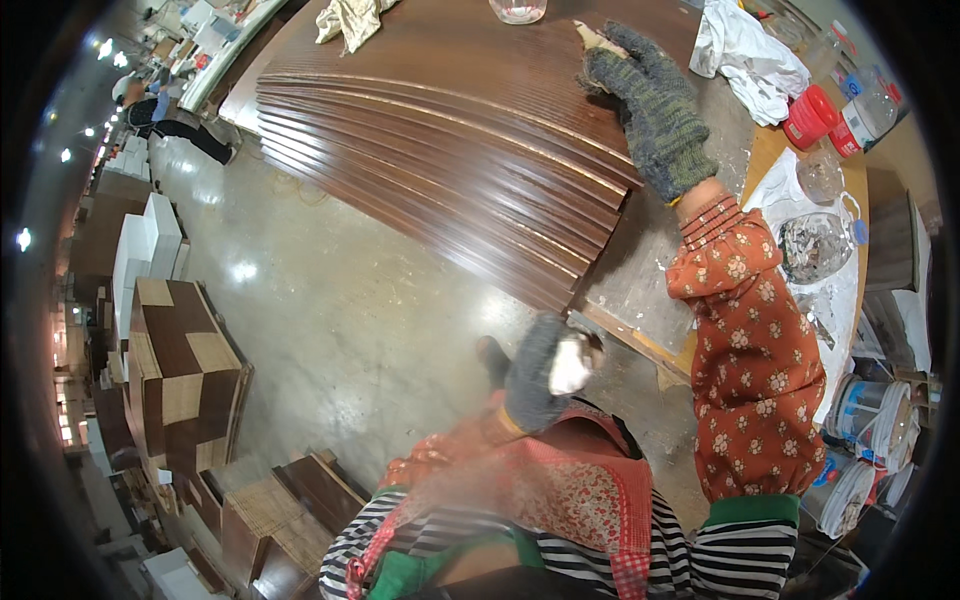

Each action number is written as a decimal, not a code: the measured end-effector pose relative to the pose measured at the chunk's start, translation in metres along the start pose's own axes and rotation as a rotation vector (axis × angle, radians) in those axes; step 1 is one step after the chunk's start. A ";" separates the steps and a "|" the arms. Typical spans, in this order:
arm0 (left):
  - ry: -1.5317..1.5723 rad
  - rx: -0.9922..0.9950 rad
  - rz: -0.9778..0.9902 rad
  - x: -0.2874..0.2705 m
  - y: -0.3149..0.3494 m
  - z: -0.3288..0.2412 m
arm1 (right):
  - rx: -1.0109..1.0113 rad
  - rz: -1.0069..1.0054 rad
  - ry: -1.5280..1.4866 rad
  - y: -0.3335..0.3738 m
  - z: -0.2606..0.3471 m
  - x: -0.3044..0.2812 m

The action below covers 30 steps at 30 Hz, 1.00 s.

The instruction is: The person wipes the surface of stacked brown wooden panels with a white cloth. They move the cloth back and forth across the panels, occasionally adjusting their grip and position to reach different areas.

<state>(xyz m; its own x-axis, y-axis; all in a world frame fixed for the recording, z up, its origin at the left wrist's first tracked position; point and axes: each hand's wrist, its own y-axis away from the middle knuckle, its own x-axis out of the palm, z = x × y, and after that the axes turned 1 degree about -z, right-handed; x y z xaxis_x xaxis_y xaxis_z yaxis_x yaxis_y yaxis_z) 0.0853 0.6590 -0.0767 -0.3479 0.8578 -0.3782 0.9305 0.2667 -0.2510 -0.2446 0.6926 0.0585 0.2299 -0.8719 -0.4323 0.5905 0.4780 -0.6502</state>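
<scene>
My right hand [648, 112], in a dark grey-green knit glove, lies stretched out on the top brown wood-grain board, a pale fingertip showing at the glove's end. Near my apron, my left hand [535, 378] is smeared by motion, in a grey glove. Its fingers seem closed around a white wad [571, 364], perhaps a cloth; I cannot make it out well. Several glossy brown panels [440, 170] lie fanned in overlapping steps on the table, their long edges towards me. The left hand is just off the stack's near corner.
A beige rag [350, 22] and a clear container [518, 10] sit at the far side. To the right are a white cloth [750, 60], a red-lidded jar [811, 117] and a clear jug [815, 245]. Stacked brown panels [185, 370] stand on the left floor; another person [170, 120] works beyond.
</scene>
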 end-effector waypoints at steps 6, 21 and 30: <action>0.363 -0.025 -0.552 -0.047 -0.031 0.010 | 0.311 -0.097 -0.440 0.000 0.032 0.004; -0.569 0.083 -0.666 -0.139 -0.055 -0.019 | 0.358 -0.111 -0.438 -0.005 0.048 0.000; 0.210 0.029 -0.849 -0.147 -0.129 0.008 | 0.525 -0.129 -0.637 -0.007 0.055 0.001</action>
<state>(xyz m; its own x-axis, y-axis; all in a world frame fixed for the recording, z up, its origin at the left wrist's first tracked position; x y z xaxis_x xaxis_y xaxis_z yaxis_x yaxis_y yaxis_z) 0.0158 0.4951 0.0039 -0.8909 0.4386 0.1180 0.3625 0.8430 -0.3974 -0.2057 0.6829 0.0973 0.4364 -0.8847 0.1640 0.8895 0.3968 -0.2265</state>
